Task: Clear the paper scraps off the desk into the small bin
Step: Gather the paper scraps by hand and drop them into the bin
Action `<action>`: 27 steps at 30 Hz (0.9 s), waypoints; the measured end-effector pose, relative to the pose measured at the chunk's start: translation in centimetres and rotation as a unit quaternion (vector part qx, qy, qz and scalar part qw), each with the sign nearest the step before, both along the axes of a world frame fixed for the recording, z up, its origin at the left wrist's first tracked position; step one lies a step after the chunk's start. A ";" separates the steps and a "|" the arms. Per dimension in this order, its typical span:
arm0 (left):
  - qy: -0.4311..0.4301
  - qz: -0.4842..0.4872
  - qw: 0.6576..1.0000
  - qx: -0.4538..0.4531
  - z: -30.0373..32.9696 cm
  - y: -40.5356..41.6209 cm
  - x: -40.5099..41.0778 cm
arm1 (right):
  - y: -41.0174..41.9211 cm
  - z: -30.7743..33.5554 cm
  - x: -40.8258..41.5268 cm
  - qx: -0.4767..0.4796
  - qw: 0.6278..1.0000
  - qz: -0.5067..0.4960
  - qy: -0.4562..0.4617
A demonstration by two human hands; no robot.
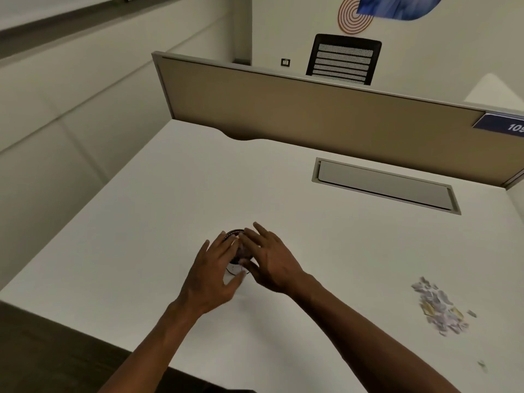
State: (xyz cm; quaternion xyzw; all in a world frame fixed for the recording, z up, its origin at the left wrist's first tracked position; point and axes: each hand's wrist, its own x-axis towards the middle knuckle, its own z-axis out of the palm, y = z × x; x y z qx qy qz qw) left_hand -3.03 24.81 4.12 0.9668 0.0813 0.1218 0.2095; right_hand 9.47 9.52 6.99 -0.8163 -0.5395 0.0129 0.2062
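A small bin [237, 260] with a dark rim stands on the white desk [175, 194], mostly hidden between my hands. My left hand [214, 275] is on its left side, fingers spread. My right hand [269, 260] hovers over its right side and top, fingers apart. Pale bits show at the bin's mouth; whether either hand pinches any is unclear. A pile of paper scraps [438, 307] lies on the desk far to the right, with a stray scrap [481, 364] nearer the front edge.
A tan partition [312, 109] walls off the desk's far side. A grey cable hatch [385, 184] is set into the desk at the back right. A black chair [343, 59] stands beyond the partition. The desk's left edge drops to the floor.
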 end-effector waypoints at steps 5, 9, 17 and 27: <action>0.049 -0.006 0.996 0.080 -1.7 0.1 -0.6 | -0.3 -2.2 -1.0 -0.102 0.994 0.018 -0.026; 0.036 0.004 0.998 0.054 -1.5 0.0 -0.5 | 0.1 -2.2 -1.0 -0.108 0.994 0.013 -0.005; -0.112 0.051 0.992 -0.022 -0.9 -2.2 -0.6 | -4.6 -2.9 -1.9 0.060 0.986 -0.124 0.094; -0.045 -0.057 0.996 -0.052 -2.8 -11.3 3.1 | -14.9 -5.9 -1.0 -0.004 0.949 -0.307 0.065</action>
